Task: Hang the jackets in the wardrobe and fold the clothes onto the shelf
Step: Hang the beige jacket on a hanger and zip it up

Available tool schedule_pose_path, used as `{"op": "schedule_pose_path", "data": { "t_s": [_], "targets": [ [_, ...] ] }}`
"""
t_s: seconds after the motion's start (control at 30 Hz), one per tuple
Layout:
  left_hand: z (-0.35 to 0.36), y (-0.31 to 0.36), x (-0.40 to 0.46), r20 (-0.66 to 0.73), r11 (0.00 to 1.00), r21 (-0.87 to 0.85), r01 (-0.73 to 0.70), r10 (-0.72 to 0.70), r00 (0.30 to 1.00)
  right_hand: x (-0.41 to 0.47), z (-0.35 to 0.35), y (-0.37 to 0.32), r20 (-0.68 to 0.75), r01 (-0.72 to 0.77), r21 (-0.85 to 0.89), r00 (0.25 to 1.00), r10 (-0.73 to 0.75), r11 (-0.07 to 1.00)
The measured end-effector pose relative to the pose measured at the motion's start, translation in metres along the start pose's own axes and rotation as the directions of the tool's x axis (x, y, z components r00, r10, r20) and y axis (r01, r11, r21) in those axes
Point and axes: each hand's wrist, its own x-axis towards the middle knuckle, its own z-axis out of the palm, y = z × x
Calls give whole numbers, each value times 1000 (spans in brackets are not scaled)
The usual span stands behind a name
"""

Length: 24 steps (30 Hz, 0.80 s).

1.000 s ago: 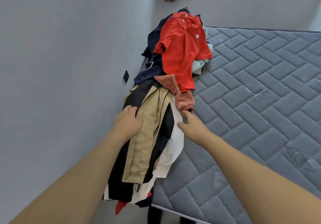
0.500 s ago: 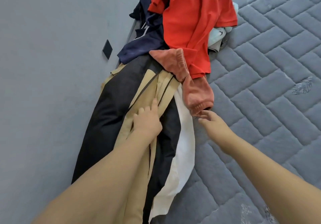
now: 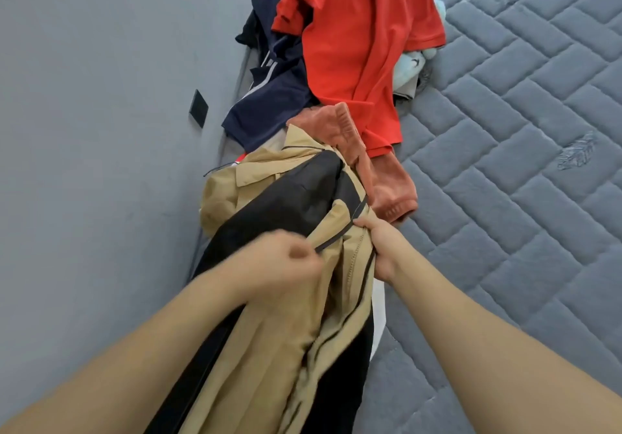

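Left hand (image 3: 282,265): you are bunching the jacket (image 3: 289,204) in a curled fist, no longer resting on it.
Jacket: slick tan-and-black cloth, now lifting between your hands.
Right hand (image 3: 380,245): you are gripping its seam, having left the mattress (image 3: 505,198).
Meaning: you are picking it for hanging.
Beyond your hands: a soft red shirt (image 3: 356,46).

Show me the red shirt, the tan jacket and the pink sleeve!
red shirt (image 3: 353,40), head view, middle of its body
tan jacket (image 3: 269,342), head view, tan panel under the left arm
pink sleeve (image 3: 390,191), head view, near its cuff
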Motion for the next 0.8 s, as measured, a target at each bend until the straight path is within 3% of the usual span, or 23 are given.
{"op": "schedule_pose_path", "data": {
  "t_s": [0.03,0.07,0.1,0.2,0.27,0.37,0.43,0.53,0.67,0.8],
  "targets": [
    [-10,0,15,-267,999,19,-32,36,963,-1,-6,2,22,5,36,1000,-6,999],
    [-16,1,31,-436,996,90,-19,56,898,-2,-12,3,35,15,64,999,-17,998],
    [-17,1,46,-473,987,157,37,42,880,-4,-16,3,29,33,80,999,-35,996],
    [3,2,83,-237,961,209,180,-129,963,-11,-26,3,-48,130,113,991,-125,985],
    [20,-4,93,-153,975,114,192,-173,973,-17,-36,-1,-105,194,164,978,-178,967],
    [33,1,84,-166,990,-139,1,-24,986,-31,-60,-10,-168,190,322,976,-141,928],
    [35,21,68,-168,923,-376,-86,23,986,-49,-75,-12,-185,191,407,975,-124,893],
    [33,67,38,-185,786,-600,-149,44,982,-87,-97,-13,-176,275,498,961,-215,822],
    [45,159,8,-148,659,-736,-155,66,987,-169,-139,-13,-108,371,529,921,-373,763],
    [89,272,-30,48,649,-751,-119,235,971,-262,-201,-8,-281,498,442,867,-412,746]
  ]
}}
